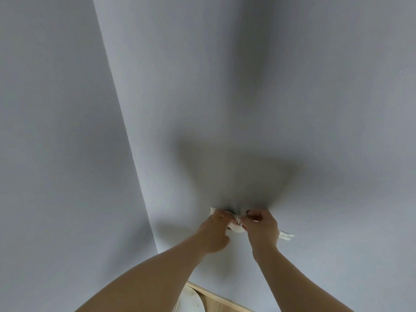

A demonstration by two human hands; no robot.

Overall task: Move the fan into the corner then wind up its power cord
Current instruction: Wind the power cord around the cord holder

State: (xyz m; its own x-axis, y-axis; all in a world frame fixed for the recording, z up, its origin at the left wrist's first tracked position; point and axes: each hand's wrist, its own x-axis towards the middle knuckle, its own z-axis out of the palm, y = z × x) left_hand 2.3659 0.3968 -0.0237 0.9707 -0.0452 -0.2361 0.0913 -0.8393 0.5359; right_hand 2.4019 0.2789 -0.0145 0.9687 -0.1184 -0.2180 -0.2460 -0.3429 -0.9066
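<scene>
Against the grey wall (292,86), the power cord (236,229) is held crosswise, pinched at either side by left hand (215,233) and right hand (262,230).

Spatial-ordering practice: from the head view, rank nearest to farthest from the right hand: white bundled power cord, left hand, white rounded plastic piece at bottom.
1. White bundled power cord: pinched by the right hand.
2. Left hand: beside it, on the cord.
3. White rounded plastic piece: bottom edge.

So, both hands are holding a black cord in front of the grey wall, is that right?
Not quite: the cord is white, not black; the head view shows the left hand and right hand holding it before the grey wall.
</scene>
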